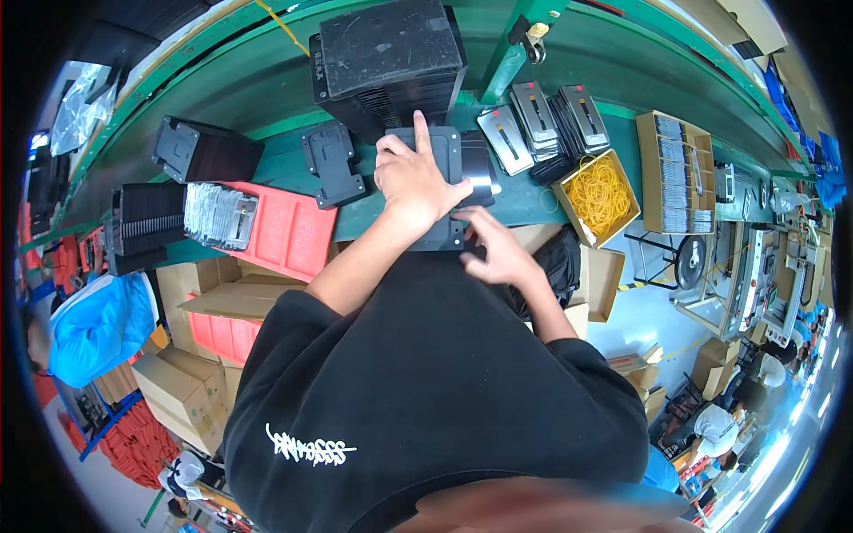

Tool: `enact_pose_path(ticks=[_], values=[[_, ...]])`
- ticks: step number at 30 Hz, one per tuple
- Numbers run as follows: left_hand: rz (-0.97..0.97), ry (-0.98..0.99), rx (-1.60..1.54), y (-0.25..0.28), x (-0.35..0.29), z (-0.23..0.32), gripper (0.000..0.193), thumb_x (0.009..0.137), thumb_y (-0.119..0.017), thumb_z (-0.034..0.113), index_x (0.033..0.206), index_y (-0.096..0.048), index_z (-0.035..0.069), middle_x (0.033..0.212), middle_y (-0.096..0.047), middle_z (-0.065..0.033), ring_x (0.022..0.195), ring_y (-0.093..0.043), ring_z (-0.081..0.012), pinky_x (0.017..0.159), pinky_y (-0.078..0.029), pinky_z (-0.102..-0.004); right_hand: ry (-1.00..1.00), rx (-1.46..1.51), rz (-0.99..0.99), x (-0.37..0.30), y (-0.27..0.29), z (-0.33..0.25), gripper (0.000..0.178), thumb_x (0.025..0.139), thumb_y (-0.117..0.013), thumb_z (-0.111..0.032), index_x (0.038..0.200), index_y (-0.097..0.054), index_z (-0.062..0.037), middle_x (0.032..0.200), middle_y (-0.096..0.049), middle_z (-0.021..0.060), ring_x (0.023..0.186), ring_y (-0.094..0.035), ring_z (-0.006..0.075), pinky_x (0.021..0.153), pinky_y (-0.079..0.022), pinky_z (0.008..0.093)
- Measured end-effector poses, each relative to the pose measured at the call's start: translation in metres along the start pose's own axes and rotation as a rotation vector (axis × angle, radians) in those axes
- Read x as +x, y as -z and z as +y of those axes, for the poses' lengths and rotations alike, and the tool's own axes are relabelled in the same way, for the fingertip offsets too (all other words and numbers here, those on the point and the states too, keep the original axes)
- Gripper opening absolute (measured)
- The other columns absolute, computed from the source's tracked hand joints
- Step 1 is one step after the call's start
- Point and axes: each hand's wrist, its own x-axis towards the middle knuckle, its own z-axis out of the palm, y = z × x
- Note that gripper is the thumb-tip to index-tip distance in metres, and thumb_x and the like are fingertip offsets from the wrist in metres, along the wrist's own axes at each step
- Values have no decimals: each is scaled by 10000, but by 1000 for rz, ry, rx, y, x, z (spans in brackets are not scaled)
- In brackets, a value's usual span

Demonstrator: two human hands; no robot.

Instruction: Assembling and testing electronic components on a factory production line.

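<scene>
My left hand (413, 182) lies flat, fingers spread, on a dark grey flat tray (437, 151) at the green bench's near edge. My right hand (496, 249) touches the near right corner of that tray with its fingertips; whether it grips anything I cannot tell. A glossy black rectangular piece (480, 173) rests on the tray just right of my left hand. A large black box-shaped stack (386, 62) stands right behind the tray.
A cardboard box of yellow rubber bands (597, 194) and grey trays with slotted parts (542, 120) sit to the right. Black fixtures (333, 164) and a red tray (284, 226) with clear packets lie to the left. Cardboard cartons stand below the bench.
</scene>
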Motion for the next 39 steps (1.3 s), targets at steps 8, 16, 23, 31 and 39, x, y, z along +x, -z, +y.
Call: enact_pose_path(ticks=[8,16,23,31,39], values=[[-146,-137,-453,7,17,-50,1196,758,-614,709,1614,-81,66,1254,-517,-317,873,-610,-344,679,-517,-342,49,-109,17,-1,-12,-3,600,768,-826,-339,1194,-560,-11,1099,-633,147,867,-670,294,762,-546,385],[-428,-113,-678,-127,71,-234,1037,840,-554,652,1616,-128,113,1415,-490,-278,1165,-616,-313,927,-514,-391,-33,-313,57,22,-6,-51,859,745,-824,-437,1396,-427,-40,985,-675,160,759,-687,288,688,-554,341],[-105,294,-17,-124,134,-164,1252,692,-581,866,1614,-151,135,1398,-406,-387,1235,-547,-445,1022,-474,-414,-480,-897,-219,98,-42,-119,1091,804,-694,-569,1573,-174,5,730,-683,131,621,-693,280,572,-551,368],[-5,250,-48,-114,99,-159,1017,826,-570,740,1591,-260,147,1407,-456,-325,1210,-565,-458,970,-507,-470,-361,-758,-155,96,-5,-108,990,835,-642,-586,1552,-290,-2,750,-707,148,655,-710,292,613,-565,395],[9,-136,-817,-18,1,-79,954,875,-597,638,1528,-329,-4,1307,-515,-347,1153,-596,-473,960,-508,-431,-482,-190,196,56,15,6,826,872,-610,-574,1547,-361,-168,970,-707,280,928,-702,402,840,-555,435]])
